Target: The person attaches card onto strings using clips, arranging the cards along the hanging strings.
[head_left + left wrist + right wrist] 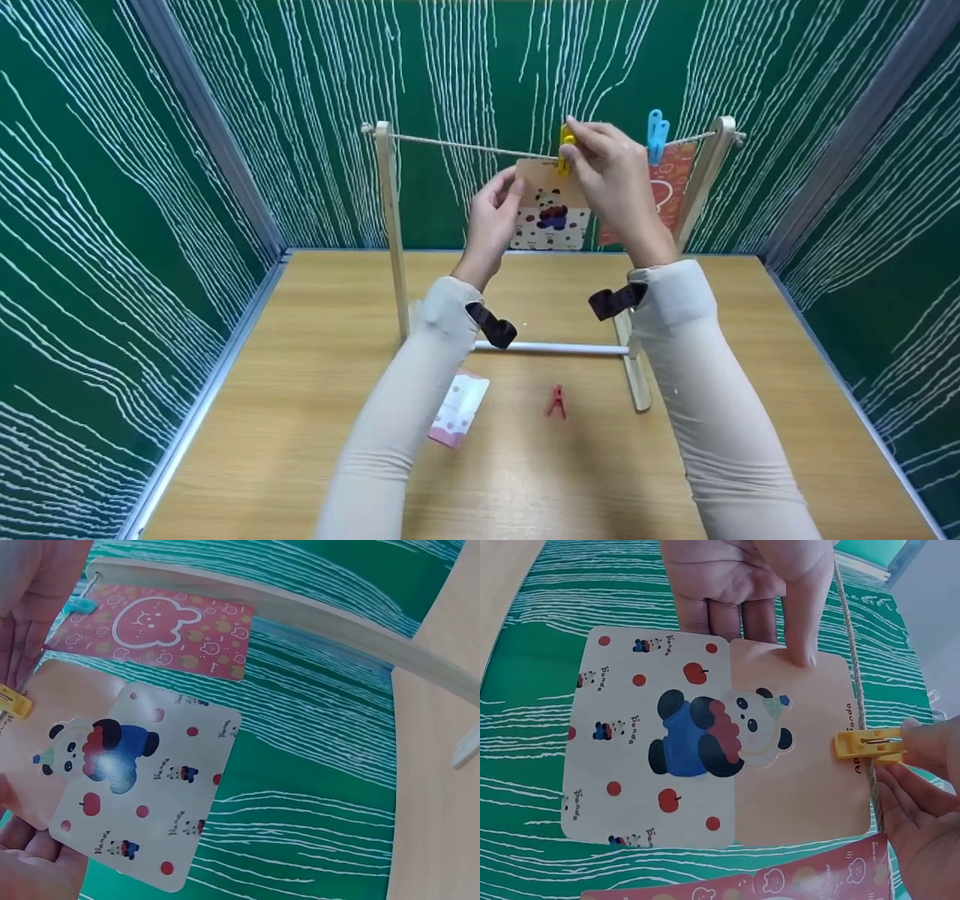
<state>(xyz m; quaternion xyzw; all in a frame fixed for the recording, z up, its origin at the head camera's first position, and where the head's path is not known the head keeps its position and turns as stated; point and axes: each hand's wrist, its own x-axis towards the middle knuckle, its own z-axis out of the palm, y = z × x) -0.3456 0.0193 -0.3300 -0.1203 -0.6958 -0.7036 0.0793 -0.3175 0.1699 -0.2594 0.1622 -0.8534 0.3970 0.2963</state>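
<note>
A panda card [551, 214] hangs upright at the rope [465, 145], its top edge against it. My left hand [493, 217] pinches the card's left edge between thumb and fingers. With thumb and fingers my right hand [616, 169] grips a yellow clothespin [868, 746], which sits over the rope and the card's top edge. To the right, a blue clothespin [657, 137] holds a red card [187, 630] with a white-outlined animal head on the same rope. The right hand partly covers this red card in the head view.
The rope runs between two wooden posts [391, 225], joined low down by a white bar [555, 348]. On the wooden table [525, 480] lie a red clothespin [556, 402] and a pink-and-white card [460, 409], partly behind the left sleeve. Green walls with white lines stand around.
</note>
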